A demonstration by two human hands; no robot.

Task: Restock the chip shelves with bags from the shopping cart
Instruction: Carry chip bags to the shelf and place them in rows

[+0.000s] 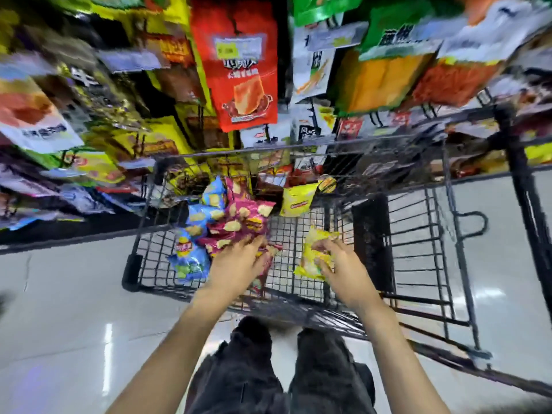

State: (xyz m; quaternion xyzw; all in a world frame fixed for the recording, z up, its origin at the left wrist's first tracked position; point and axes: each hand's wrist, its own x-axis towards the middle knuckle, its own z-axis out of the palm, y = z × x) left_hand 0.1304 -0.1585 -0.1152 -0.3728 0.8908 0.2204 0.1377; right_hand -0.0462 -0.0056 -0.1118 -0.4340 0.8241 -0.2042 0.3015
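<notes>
Both my hands reach down into a black wire shopping cart point(143, 276). My right hand point(337, 264) grips a yellow chip bag point(312, 255) near the cart's right side. My left hand point(239, 261) lies on a magenta chip bag point(239, 222), fingers bent over its lower edge; the grip is blurred. Blue chip bags point(191, 252) lie at the cart's left, and another yellow bag point(295, 200) leans against the far wall. The snack shelves point(239, 70) hang full of bags straight ahead, beyond the cart.
The cart's folded child seat and black flap point(373, 243) stand to the right of my right hand. A shiny pale floor point(59, 309) spreads left and right. My dark trousers point(268, 369) are below, close to the cart's near edge.
</notes>
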